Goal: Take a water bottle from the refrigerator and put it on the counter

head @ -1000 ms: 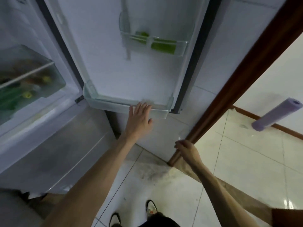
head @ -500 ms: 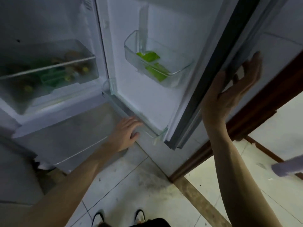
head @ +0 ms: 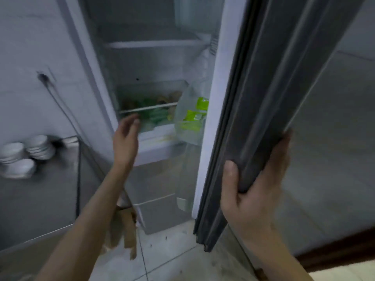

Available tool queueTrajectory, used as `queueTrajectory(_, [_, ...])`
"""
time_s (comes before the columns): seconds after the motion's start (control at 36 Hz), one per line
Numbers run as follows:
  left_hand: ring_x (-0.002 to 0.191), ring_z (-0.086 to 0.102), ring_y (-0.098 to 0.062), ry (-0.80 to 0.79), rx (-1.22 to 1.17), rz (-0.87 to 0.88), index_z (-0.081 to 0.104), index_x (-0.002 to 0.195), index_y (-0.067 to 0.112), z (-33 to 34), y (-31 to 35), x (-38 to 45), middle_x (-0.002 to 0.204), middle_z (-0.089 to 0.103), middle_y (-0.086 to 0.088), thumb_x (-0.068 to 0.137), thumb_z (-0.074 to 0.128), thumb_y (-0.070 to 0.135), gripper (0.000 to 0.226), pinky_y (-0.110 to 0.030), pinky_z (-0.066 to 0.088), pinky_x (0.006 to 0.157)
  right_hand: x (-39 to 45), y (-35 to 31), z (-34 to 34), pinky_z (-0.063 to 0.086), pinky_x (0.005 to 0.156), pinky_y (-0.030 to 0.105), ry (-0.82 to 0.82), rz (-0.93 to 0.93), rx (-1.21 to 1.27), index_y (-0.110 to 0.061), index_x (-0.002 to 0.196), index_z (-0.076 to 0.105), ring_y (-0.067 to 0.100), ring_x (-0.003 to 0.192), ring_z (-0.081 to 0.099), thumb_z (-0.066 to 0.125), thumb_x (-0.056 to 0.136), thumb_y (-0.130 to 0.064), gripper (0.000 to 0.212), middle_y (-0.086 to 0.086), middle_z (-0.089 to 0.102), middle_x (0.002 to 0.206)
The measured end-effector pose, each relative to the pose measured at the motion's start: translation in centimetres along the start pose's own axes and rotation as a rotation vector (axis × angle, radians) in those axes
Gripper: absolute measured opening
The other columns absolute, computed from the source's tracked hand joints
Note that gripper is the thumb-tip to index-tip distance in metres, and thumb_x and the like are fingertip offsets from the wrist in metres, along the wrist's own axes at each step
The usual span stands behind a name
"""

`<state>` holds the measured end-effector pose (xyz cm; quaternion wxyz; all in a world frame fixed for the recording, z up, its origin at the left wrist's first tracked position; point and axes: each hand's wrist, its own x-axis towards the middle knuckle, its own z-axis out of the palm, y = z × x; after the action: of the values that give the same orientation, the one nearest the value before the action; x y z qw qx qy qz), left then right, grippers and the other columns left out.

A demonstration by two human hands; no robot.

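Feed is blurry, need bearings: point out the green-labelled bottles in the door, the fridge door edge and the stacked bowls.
green-labelled bottles [head: 192, 116]: head view, on a green label.
fridge door [head: 263, 98]: head view, dark gasket edge.
stacked bowls [head: 39, 147]: head view, side of a stack.

refrigerator interior [head: 154, 63]: white | door edge seal [head: 249, 110]: dark grey | door-bin labels [head: 194, 114]: bright green | bowls [head: 24, 155]: white | counter [head: 40, 195]: grey

Refrigerator [head: 154, 63] stands open, interior dim; clear water bottle [head: 191, 116] with green label sits upright in the door shelf, just right of the crisper drawer; steel counter [head: 38, 199] adjoins the refrigerator's left side.
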<state>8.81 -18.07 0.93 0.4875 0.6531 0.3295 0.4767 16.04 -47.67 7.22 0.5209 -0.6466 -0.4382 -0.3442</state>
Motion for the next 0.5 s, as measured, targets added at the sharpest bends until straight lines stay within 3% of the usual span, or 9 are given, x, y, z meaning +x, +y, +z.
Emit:
queueTrajectory(0.08, [0.107,0.067,-0.007,0.147,-0.203,-0.088,0.069,0.108,0.033,-5.6,2.3,6.2,0.110,0.071,0.010,0.093,0.058,0.041,0.020,-0.034,0.055,0.098,0.9,-2.0,4.8,0.019,0.129,0.039,-0.072,-0.111,0.065,-0.011,0.150,0.016,0.032,0.159,0.014,0.062,0.087,-0.015,0.078,0.030,0.017,0.159])
queueTrajectory(0.17, [0.122,0.059,-0.008,0.148,-0.207,-0.145,0.060,0.132,0.029,-9.3,2.7,12.8,0.131,0.063,0.008,0.099,0.051,0.045,0.038,-0.041,0.048,0.111,1.1,-4.3,10.7,0.019,0.125,0.059,-0.075,-0.214,0.085,-0.023,0.163,0.001,0.039,0.158,0.007,0.061,0.084,-0.012,0.100,0.010,-0.003,0.171])
queueTrajectory(0.25, [0.149,0.041,-0.015,0.088,-0.157,-0.194,0.041,0.158,0.021,-10.9,2.1,18.5,0.163,0.042,0.001,0.104,0.042,0.051,0.062,-0.049,0.030,0.126,1.3,-6.3,16.6,0.023,0.122,0.065,-0.046,-0.252,0.050,-0.020,0.163,-0.002,0.040,0.158,0.007,0.061,0.080,-0.012,0.104,0.010,-0.005,0.171])
queueTrajectory(0.33, [0.157,0.028,-0.013,-0.068,-0.164,-0.200,0.032,0.163,0.027,-10.6,1.7,22.6,0.170,0.030,0.009,0.101,0.038,0.061,0.071,-0.051,0.017,0.129,1.7,-7.3,22.3,0.015,0.126,0.061,-0.037,-0.264,-0.014,-0.019,0.164,0.000,0.041,0.158,0.005,0.063,0.077,-0.015,0.107,0.012,-0.006,0.171])
queueTrajectory(0.39, [0.145,0.045,-0.012,-0.182,-0.202,-0.229,0.046,0.156,0.029,-9.7,1.7,24.6,0.162,0.046,0.008,0.098,0.036,0.070,0.072,-0.053,0.023,0.126,2.0,-7.6,25.8,0.011,0.126,0.060,-0.036,-0.272,-0.056,-0.020,0.164,0.001,0.042,0.157,0.005,0.063,0.075,-0.016,0.108,0.014,-0.006,0.171])
queueTrajectory(0.42, [0.129,0.059,-0.009,-0.216,-0.215,-0.235,0.058,0.147,0.029,-9.3,1.5,25.4,0.149,0.061,0.005,0.096,0.035,0.074,0.071,-0.050,0.030,0.122,2.2,-7.6,27.4,0.011,0.126,0.060,-0.033,-0.276,-0.070,-0.021,0.164,0.003,0.043,0.157,0.005,0.062,0.076,-0.016,0.106,0.015,-0.004,0.171])
queueTrajectory(0.47, [0.094,0.074,-0.002,-0.265,-0.278,-0.268,0.073,0.127,0.026,-8.7,1.0,26.4,0.115,0.079,0.005,0.096,0.033,0.076,0.071,-0.033,0.047,0.102,2.5,-7.7,30.4,0.012,0.125,0.061,-0.016,-0.282,-0.096,-0.021,0.164,0.006,0.043,0.157,0.006,0.058,0.078,-0.017,0.100,0.016,-0.002,0.171])
queueTrajectory(0.5, [0.088,0.077,-0.002,-0.292,-0.317,-0.288,0.074,0.126,0.023,-8.5,0.7,26.7,0.111,0.080,0.005,0.096,0.033,0.076,0.074,-0.027,0.052,0.092,2.7,-7.7,31.8,0.013,0.125,0.062,-0.005,-0.285,-0.113,-0.021,0.164,0.008,0.044,0.157,0.007,0.056,0.078,-0.017,0.098,0.016,-0.001,0.170])
